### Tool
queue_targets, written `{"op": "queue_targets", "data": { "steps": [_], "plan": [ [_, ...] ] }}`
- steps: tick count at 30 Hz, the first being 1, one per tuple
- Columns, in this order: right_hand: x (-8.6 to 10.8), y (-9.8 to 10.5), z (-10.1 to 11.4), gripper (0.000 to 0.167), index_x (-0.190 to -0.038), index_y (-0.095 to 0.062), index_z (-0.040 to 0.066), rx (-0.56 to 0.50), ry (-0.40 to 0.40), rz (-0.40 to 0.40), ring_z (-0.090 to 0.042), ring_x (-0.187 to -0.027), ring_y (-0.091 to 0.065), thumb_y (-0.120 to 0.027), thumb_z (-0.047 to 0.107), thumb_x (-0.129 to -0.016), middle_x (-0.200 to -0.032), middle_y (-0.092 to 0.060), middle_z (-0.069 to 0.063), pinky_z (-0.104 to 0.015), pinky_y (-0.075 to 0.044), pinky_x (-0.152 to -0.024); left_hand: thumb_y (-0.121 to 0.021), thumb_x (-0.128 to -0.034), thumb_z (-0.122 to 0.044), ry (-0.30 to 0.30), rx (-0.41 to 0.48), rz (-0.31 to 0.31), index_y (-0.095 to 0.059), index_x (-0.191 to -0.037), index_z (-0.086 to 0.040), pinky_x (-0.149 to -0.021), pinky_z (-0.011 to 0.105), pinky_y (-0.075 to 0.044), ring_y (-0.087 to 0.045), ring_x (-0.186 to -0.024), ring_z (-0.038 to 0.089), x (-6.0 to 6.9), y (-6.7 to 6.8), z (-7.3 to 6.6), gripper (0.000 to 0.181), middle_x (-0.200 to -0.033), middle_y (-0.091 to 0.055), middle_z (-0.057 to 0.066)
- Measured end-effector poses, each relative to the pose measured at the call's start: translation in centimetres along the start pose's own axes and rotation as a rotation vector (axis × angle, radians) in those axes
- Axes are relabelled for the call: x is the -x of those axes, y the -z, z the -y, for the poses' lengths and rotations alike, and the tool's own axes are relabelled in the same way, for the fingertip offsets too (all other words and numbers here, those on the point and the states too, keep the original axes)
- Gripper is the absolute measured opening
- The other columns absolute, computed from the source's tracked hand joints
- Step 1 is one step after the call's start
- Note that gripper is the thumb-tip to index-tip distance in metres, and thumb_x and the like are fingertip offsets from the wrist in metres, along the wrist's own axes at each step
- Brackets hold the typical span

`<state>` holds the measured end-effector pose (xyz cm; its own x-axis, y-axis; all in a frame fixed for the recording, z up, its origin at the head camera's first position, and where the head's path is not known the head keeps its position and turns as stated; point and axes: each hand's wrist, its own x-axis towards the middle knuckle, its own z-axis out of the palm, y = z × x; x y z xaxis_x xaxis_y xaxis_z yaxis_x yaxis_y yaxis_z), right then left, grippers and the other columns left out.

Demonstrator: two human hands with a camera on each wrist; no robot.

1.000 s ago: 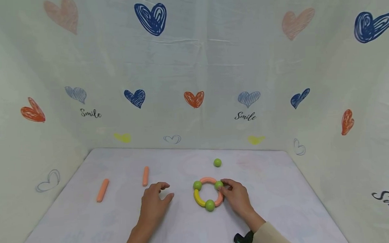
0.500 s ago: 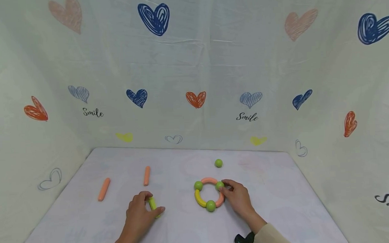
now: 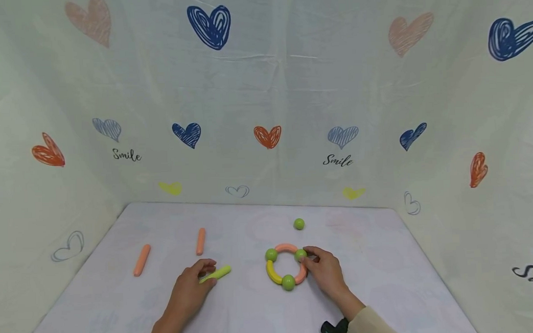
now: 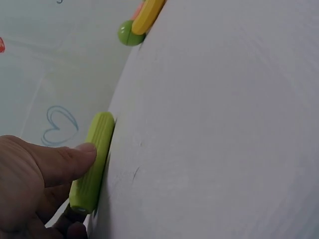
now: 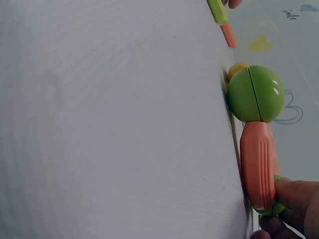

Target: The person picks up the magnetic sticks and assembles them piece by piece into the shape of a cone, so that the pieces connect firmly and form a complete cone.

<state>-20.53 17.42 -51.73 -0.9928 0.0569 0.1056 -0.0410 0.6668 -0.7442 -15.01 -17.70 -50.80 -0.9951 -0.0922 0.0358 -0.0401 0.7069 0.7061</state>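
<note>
My left hand (image 3: pixel 187 289) pinches a light green ridged rod (image 3: pixel 221 273) low over the table, left of centre. In the left wrist view the thumb lies along the side of the rod (image 4: pixel 93 164), with fingers behind it. Farther right, a ring of toy pieces lies flat: a yellow curved piece (image 3: pixel 273 274), two salmon-pink curved pieces (image 3: pixel 286 246) and green balls as joints. My right hand (image 3: pixel 326 269) grips the ring's upper right green ball (image 3: pixel 300 254) between thumb and fingers. The right wrist view shows a curved salmon piece (image 5: pixel 258 159) leading to another green ball (image 5: pixel 254 94).
A loose green ball (image 3: pixel 299 224) lies behind the ring. Two straight salmon rods, a left one (image 3: pixel 142 260) and a nearer-centre one (image 3: pixel 200 241), lie beyond my left hand. A black device (image 3: pixel 334 330) sits at my right wrist. A heart-printed curtain (image 3: pixel 228 89) surrounds the white table (image 3: pixel 254 314).
My left hand has moved leftward and toward me, and now holds the light green rod. Over the last half second the rod has swung round to point right. My right hand stays on the ring.
</note>
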Motion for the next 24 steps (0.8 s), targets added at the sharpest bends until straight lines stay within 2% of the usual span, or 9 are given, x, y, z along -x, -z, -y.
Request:
{"op": "queue_targets", "data": {
  "steps": [6, 15, 24],
  "plan": [
    [-0.02, 0.00, 0.07, 0.032, -0.124, -0.077, 0.011, -0.002, -0.015, -0.002, -0.012, -0.078, -0.053, -0.078, 0.022, -0.094, -0.108, -0.077, -0.002, -0.025, -0.042, -0.063, -0.085, -0.0879, -0.017, 0.041, -0.044, 0.026, -0.077, -0.123, -0.015, -0.097, 0.053, -0.052, -0.062, -0.115, 0.028, -0.07, 0.65, 0.38, 0.036, -0.119, -0.074, 0.003],
    [0.02, 0.10, 0.14, 0.032, -0.124, -0.077, 0.011, 0.002, -0.025, -0.005, -0.012, -0.079, -0.053, -0.078, 0.021, -0.094, -0.108, -0.076, -0.002, -0.025, -0.042, -0.064, -0.087, -0.0860, -0.020, 0.055, -0.084, 0.028, -0.081, -0.115, -0.016, -0.089, 0.047, -0.053, -0.061, -0.108, 0.025, -0.48, 0.31, 0.63, 0.030, -0.112, -0.073, 0.003],
    [-0.03, -0.07, 0.12, 0.032, -0.123, -0.077, 0.011, -0.001, -0.005, 0.001, -0.011, -0.077, -0.054, -0.080, 0.022, -0.093, -0.107, -0.076, -0.001, -0.025, -0.043, -0.064, -0.084, -0.0881, -0.014, 0.080, -0.057, 0.008, -0.080, -0.114, -0.014, -0.087, 0.046, -0.054, -0.063, -0.101, 0.022, -0.67, 0.40, 0.68, 0.026, -0.107, -0.071, 0.002]
  ]
}}
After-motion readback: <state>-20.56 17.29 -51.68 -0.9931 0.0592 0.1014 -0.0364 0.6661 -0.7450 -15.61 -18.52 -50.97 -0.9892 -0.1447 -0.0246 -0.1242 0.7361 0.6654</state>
